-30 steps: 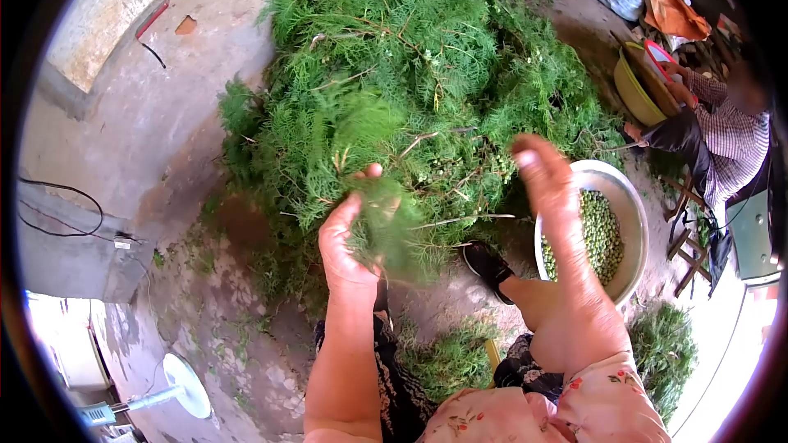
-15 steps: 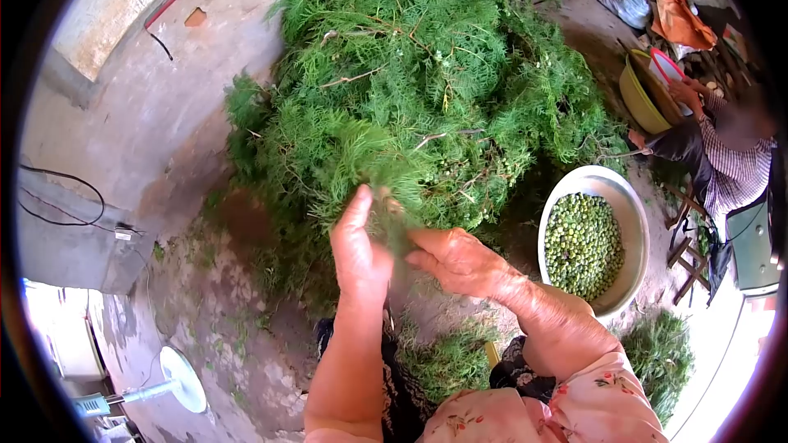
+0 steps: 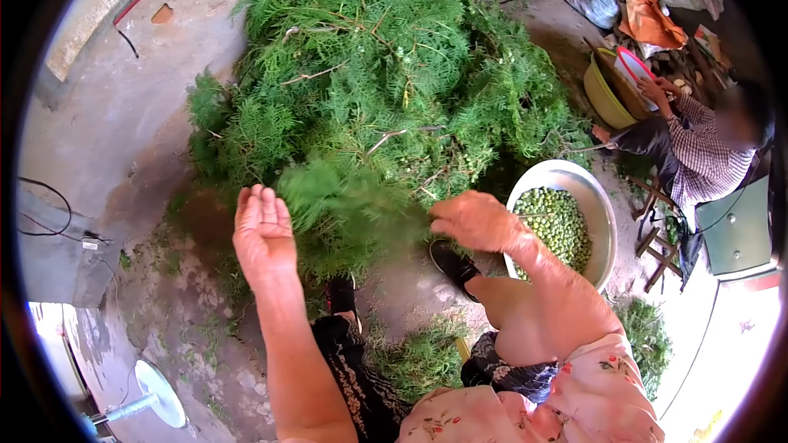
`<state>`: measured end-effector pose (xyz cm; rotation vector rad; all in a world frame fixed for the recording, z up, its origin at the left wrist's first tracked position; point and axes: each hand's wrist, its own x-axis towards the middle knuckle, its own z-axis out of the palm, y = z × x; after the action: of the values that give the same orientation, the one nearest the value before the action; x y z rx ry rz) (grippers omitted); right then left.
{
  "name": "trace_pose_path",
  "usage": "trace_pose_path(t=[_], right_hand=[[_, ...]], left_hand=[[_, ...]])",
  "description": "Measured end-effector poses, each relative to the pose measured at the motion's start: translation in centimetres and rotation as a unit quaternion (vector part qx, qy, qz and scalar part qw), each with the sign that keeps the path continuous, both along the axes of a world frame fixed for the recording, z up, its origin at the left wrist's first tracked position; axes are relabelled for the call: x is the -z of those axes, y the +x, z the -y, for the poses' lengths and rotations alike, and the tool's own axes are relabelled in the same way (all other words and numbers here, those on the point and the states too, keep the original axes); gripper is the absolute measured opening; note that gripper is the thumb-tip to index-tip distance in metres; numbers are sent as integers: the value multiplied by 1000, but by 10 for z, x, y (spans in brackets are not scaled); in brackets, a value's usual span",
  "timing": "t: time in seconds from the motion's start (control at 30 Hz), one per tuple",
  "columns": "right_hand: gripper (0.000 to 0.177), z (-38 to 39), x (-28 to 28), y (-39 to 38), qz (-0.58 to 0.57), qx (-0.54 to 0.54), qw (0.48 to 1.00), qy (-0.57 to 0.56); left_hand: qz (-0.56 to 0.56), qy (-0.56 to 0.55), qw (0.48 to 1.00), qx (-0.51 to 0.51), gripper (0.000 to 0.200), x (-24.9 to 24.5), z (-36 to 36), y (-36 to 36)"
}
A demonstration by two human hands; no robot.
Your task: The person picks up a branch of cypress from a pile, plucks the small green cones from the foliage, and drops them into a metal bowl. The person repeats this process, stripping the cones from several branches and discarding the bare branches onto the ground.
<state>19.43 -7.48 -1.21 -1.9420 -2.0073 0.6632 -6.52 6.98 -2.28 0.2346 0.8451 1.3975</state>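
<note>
My left hand (image 3: pixel 265 232) is palm up with its fingers stretched out, at the left edge of a blurred green sprig (image 3: pixel 328 197). Closed fingers of my right hand (image 3: pixel 478 221) hold the stem end of that sprig, which is smeared by motion. Behind both hands rises a large heap of feathery green branches (image 3: pixel 369 66). A metal basin (image 3: pixel 605 197) of small round green fruits (image 3: pixel 558 226) stands right beside my right hand and forearm.
At the upper right a person (image 3: pixel 710 148) sits with their hands at a pink-rimmed basket, beside a yellow-green tub (image 3: pixel 606 98). Cut greenery (image 3: pixel 423 361) lies between my feet. A white round-based stand (image 3: pixel 160 394) is at the lower left.
My hands have moved apart, the left one leftward with its fingers opened out. The sprig now stretches between them, held by my right hand. The view has shifted slightly.
</note>
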Motion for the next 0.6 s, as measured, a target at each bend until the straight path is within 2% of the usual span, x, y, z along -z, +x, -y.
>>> trace_pose_path(t=[0.1,0.17,0.23,0.27,0.3,0.33,0.37,0.4,0.47,0.5,0.6], right_hand=[[21,8,6,40,165,-20,983,-80],[23,38,18,73,155,134,977,-65],[25,87,16,101,99,313,941,-81],[26,124,27,119,120,333,935,-33],[25,168,35,129,186,379,906,-28],[25,217,50,144,189,427,884,-24],[33,279,67,172,159,491,848,-120],[34,357,89,188,248,493,828,-103],[39,455,67,162,294,574,718,-261],[39,457,33,134,253,640,626,-366],[40,533,59,147,302,610,646,-346]], left_hand=[[49,6,999,6,11,0,-4,-8],[70,10,997,26,11,2,-5,-13],[78,9,996,35,11,1,-3,-13],[81,7,996,37,11,0,-2,-13],[84,6,996,39,10,0,-3,-14],[91,2,995,36,10,-1,-3,-16],[95,0,995,34,9,0,-4,-17],[99,-2,995,32,9,2,-5,-19],[105,-5,994,35,8,3,-6,-19],[106,-6,994,38,8,2,-5,-19],[118,-2,992,49,6,2,-4,-16]])
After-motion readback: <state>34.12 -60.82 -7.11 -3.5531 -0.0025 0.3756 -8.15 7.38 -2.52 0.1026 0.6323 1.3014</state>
